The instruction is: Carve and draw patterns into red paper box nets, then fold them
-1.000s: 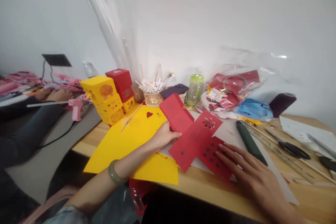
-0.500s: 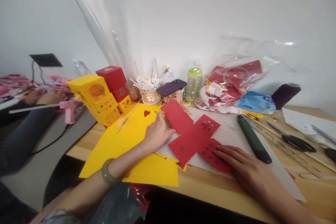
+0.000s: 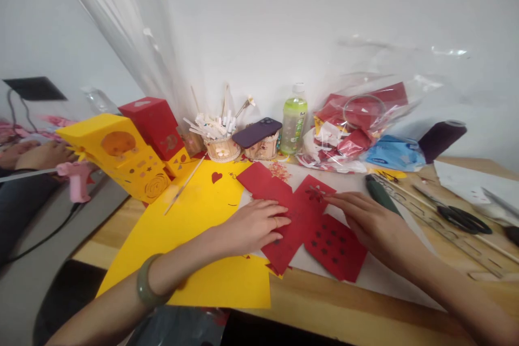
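Note:
A red paper cross-shaped cutout [image 3: 298, 213] lies in front of me, with a flower cut into one panel and rows of small stars in another. My left hand [image 3: 259, 223] rests flat on its left side, fingers stretched, a ring on one finger. The fingertips of my right hand [image 3: 360, 216], long and extended, touch the corner of the flower panel; its thumb is mostly hidden. Beneath my left forearm a yellow paper sheet [image 3: 194, 232] is spread out. It carries a small red heart [image 3: 217, 177] and a thin wooden stick [image 3: 184, 186].
At left stand a yellow paper box [image 3: 121, 157] and a red box [image 3: 152, 124]. Behind are a purple phone [image 3: 259, 131], a green bottle [image 3: 294, 119] and a plastic bag of scraps [image 3: 348, 130]. Scissors [image 3: 462, 217] lie right. Another person's hands [image 3: 40, 155] are far left, near a pink glue gun [image 3: 77, 179].
My left hand has moved from the cutout's upper left panel down onto its left middle. My right hand has gone from the star panel up to the flower panel. The view has shifted right.

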### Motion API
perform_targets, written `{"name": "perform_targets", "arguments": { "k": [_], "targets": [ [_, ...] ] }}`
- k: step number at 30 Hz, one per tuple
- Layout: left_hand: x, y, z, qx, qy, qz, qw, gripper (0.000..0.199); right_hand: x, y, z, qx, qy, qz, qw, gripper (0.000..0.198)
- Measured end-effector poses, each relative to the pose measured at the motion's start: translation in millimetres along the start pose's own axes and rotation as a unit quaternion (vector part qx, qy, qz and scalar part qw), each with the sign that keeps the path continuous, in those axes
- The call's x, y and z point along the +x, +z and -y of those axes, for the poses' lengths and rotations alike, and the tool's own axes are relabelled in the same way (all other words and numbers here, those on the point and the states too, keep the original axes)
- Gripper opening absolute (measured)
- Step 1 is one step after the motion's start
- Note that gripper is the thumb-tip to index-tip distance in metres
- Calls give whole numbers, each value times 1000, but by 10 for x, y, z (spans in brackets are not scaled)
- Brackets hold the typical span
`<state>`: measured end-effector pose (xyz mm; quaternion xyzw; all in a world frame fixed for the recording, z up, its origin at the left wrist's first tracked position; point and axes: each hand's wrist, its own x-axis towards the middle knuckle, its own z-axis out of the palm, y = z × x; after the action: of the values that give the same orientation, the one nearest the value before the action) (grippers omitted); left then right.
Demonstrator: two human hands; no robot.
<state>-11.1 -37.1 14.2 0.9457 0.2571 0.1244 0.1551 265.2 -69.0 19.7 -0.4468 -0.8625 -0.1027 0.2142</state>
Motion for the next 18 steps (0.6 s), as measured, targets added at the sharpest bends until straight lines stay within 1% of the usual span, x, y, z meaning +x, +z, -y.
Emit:
{"name": "perform_targets", "arguments": {
  "k": [3,7,14,18],
  "targets": [
    [-5,-60,-19,-20,9,6,1000,29,139,147,-64,-22,-32,33,999,39],
    [-25,-99,-16,-30,0,27,999,30,169,252,-124,-21,-47,56,997,38],
    [-26,-49,47,-41,3,26,999,31,201,237,-126,-33,-44,90,994,36],
    [-34,-26,64,-39,1,23,999,31,244,194,-148,-14,-44,85,995,36]
  ]
}}
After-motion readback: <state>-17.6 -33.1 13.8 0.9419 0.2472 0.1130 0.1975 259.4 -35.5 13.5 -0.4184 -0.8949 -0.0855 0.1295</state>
